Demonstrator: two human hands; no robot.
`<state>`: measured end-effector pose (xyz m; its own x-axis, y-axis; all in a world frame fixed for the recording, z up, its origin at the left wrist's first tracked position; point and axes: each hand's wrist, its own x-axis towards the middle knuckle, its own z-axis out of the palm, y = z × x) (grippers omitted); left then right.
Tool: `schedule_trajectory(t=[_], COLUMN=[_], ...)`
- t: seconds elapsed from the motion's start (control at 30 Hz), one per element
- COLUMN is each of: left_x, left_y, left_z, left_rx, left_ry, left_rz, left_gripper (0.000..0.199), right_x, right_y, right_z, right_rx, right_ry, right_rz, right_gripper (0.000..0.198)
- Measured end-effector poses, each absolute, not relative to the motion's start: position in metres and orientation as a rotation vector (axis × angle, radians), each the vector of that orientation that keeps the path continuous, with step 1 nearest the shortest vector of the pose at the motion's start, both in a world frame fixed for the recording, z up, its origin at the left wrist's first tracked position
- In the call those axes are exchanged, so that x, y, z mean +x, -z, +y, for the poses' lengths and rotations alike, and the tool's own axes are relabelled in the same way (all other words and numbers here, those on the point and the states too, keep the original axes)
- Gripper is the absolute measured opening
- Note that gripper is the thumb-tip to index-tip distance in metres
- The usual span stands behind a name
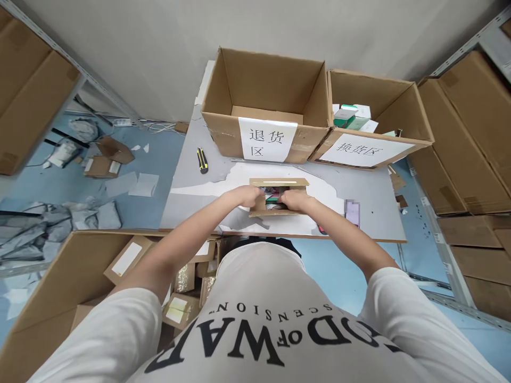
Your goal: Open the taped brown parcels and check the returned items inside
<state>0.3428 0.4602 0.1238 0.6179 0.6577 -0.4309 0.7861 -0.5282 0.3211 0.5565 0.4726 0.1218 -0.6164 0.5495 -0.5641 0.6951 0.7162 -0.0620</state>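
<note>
A small cardboard box (279, 213) lies opened on the table near its front edge, with its long flaps folded outward. My left hand (249, 196) is at the box's left end, its fingers closed over the cardboard edge. My right hand (296, 200) reaches in from the right end, fingers curled down inside; their tips are partly hidden. Between the hands, a green and pink item (273, 200) and some crumpled wrapping show inside the box. A phone (352, 213) rests on the table right of my right forearm.
Two large cartons with paper signs stand at the back: the left carton (223, 133), and the right carton (421, 127) holding several green-and-white boxes (353, 117). A yellow-black utility knife (202, 160) lies at left. Below the table's left side is a big carton (48, 303) of parcels. Shelves flank both sides.
</note>
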Motion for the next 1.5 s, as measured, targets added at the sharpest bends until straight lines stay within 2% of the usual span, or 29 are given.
schedule_trajectory(t=[0.1, 0.27, 0.4, 0.47, 0.57, 0.67, 0.83, 0.97, 1.07, 1.17, 1.23, 1.33, 1.4, 1.5], left_x=[0.373, 0.411, 0.416, 0.41, 0.387, 0.357, 0.326, 0.318, 0.315, 0.313, 0.312, 0.311, 0.309, 0.308], left_y=[-0.121, -0.106, -0.091, -0.085, -0.082, -0.088, -0.09, -0.075, -0.064, -0.059, -0.058, -0.057, -0.058, -0.063], left_z=[0.456, 0.453, 0.453, 0.45, 0.446, 0.444, 0.443, 0.44, 0.437, 0.436, 0.437, 0.439, 0.44, 0.441], left_rx=[2.432, 2.499, 2.5, 2.428, 2.381, 2.397, 2.331, 2.298, 2.252, 2.229, 2.232, 2.244, 2.253, 2.268], left_ry=[0.291, 0.526, 0.436, 0.344, 0.21, 0.205, 0.292, 0.144, -0.008, -0.101, -0.114, -0.112, -0.107, -0.09], left_rz=[1.043, 1.049, 1.247, 1.46, 1.645, 1.589, 1.492, 1.421, 1.37, 1.353, 1.344, 1.329, 1.323, 1.319], left_gripper=[0.033, 0.038, 0.033, 0.045, 0.085, 0.118, 0.138, 0.149, 0.15, 0.153, 0.155, 0.155, 0.153, 0.143], right_x=[0.553, 0.55, 0.557, 0.568, 0.597, 0.627, 0.655, 0.663, 0.666, 0.664, 0.651, 0.613, 0.577, 0.527], right_y=[-0.114, -0.108, -0.112, -0.114, -0.111, -0.105, -0.089, -0.073, -0.067, -0.076, -0.088, -0.104, -0.105, -0.092], right_z=[0.467, 0.46, 0.452, 0.45, 0.455, 0.467, 0.478, 0.477, 0.476, 0.474, 0.472, 0.47, 0.471, 0.478], right_rx=[0.901, 0.896, 1.078, 1.224, 1.31, 1.323, 1.286, 1.299, 1.315, 1.307, 1.318, 1.304, 1.187, 1.014], right_ry=[0.295, 0.214, 0.086, -0.006, -0.037, 0.165, 0.58, 0.756, 0.809, 0.711, 0.545, 0.318, 0.311, 0.295], right_rz=[2.362, 2.382, 2.363, 2.342, 2.416, 2.471, 2.494, 2.58, 2.604, 2.565, 2.559, 2.689, 2.759, 2.673], right_gripper=[0.03, 0.032, 0.034, 0.037, 0.074, 0.107, 0.144, 0.155, 0.154, 0.149, 0.133, 0.09, 0.068, 0.064])
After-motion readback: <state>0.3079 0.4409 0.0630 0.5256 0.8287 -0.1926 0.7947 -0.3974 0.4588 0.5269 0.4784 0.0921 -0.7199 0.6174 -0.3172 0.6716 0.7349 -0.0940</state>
